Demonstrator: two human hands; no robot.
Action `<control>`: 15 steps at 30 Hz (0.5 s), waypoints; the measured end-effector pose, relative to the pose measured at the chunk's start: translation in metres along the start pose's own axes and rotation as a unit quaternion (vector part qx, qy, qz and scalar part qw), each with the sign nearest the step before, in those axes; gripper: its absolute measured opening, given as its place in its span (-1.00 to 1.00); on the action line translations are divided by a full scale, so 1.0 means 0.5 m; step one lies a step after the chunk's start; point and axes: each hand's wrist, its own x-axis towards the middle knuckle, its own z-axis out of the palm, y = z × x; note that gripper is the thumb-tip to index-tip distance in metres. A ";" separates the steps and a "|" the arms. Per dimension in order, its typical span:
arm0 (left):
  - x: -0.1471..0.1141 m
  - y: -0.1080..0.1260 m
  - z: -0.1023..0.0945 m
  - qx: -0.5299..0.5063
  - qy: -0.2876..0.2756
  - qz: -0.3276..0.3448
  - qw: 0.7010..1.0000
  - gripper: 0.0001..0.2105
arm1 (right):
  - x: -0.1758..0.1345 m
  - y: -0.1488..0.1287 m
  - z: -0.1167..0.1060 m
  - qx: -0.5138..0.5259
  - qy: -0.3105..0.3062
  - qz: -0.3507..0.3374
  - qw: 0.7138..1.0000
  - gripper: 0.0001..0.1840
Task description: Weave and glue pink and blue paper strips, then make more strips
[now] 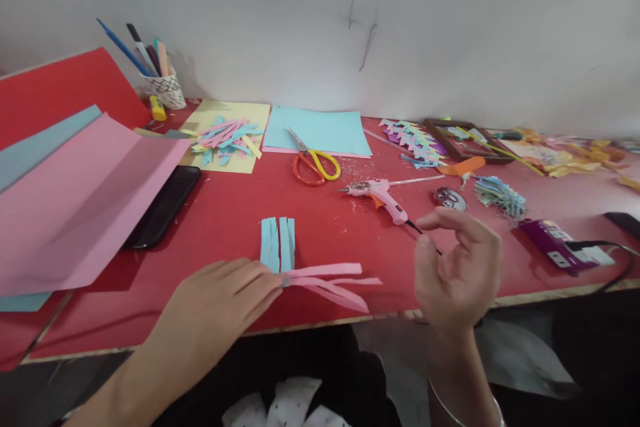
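My left hand [227, 300] is closed on the near ends of the paper strips, low over the table's front edge. From its fingertips, pink paper strips [335, 280] fan out to the right. Blue paper strips [277, 243] point away from me, with their lower ends behind my fingers. To the right, my right hand [457, 273] is raised with curled fingers and a gap between thumb and forefinger; nothing shows in it. Just beyond it lies a pink glue gun [377, 195] with a clear glue stick in its back.
Orange-and-yellow scissors [316, 165] lie by blue paper sheets [317, 130]. A pile of cut strips [227, 140] is at the back left. Large pink paper [90, 207] overlaps a black phone [165, 207]. A purple power box [555, 245] with a cable sits at right.
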 end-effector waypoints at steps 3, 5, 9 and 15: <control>0.046 -0.003 -0.026 -0.129 -0.039 -0.097 0.986 -0.67 | 0.010 -0.007 0.000 0.063 0.063 -0.012 0.996 -0.70; 0.075 -0.004 -0.043 -0.239 -0.077 -0.177 0.952 -0.72 | 0.015 -0.012 -0.001 0.090 0.088 -0.019 0.992 -0.67; 0.099 -0.020 -0.051 -0.360 -0.076 -0.311 0.876 -0.77 | 0.015 -0.014 -0.009 0.096 0.104 0.002 0.990 -0.70; 0.059 -0.073 0.011 -0.361 -0.087 -0.413 0.832 -0.73 | 0.003 0.002 -0.010 0.092 0.085 0.018 0.992 -0.72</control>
